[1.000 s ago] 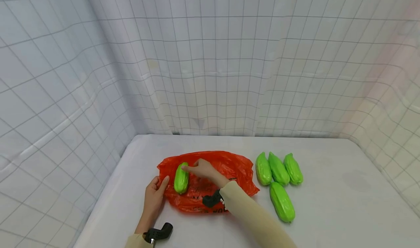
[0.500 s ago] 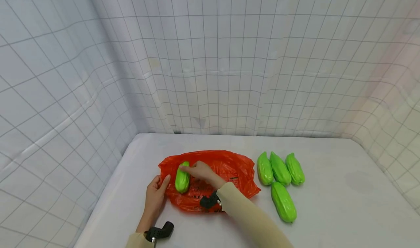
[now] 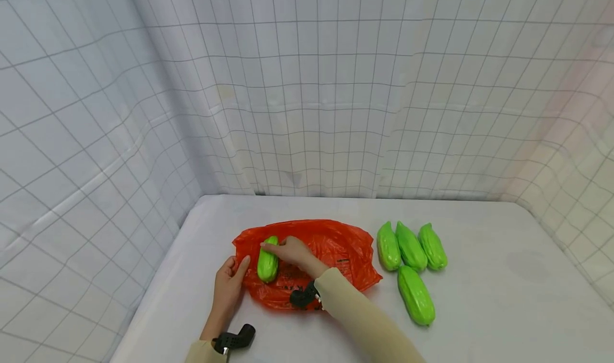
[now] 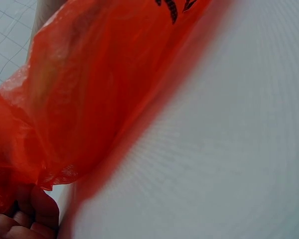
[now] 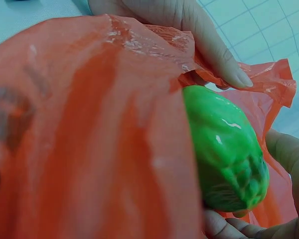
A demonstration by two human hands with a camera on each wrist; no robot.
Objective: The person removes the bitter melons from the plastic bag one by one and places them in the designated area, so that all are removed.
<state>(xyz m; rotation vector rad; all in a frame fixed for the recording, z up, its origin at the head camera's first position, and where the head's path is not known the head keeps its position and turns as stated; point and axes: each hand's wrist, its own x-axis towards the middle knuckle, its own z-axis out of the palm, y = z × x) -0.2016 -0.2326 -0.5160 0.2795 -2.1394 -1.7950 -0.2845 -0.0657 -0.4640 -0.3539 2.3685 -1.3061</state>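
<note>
A red plastic bag (image 3: 336, 238) lies spread on the table. Over its left part is a ridged green gourd (image 3: 267, 267), lengthwise away from me. My right hand (image 3: 293, 250) grips the gourd's far end, its thumb across the top. From the right wrist view, fingers curl under the gourd (image 5: 224, 149), and a fold of the bag (image 5: 99, 139) hides part of it. My left hand (image 3: 227, 287) pinches the bag's left edge between thumb and fingers. In the left wrist view, curled fingertips (image 4: 42, 209) show against the bag.
Several more green gourds stand to the right of the bag; one gourd (image 3: 415, 295) lies nearer me than the others. The white table (image 3: 494, 277) is enclosed at the back and left by white gridded curtains (image 3: 316, 112).
My right thumb has slid a little left across the gourd's far end. The left hand keeps its pinch on the bag. The head view has shifted slightly; the other gourds stay put.
</note>
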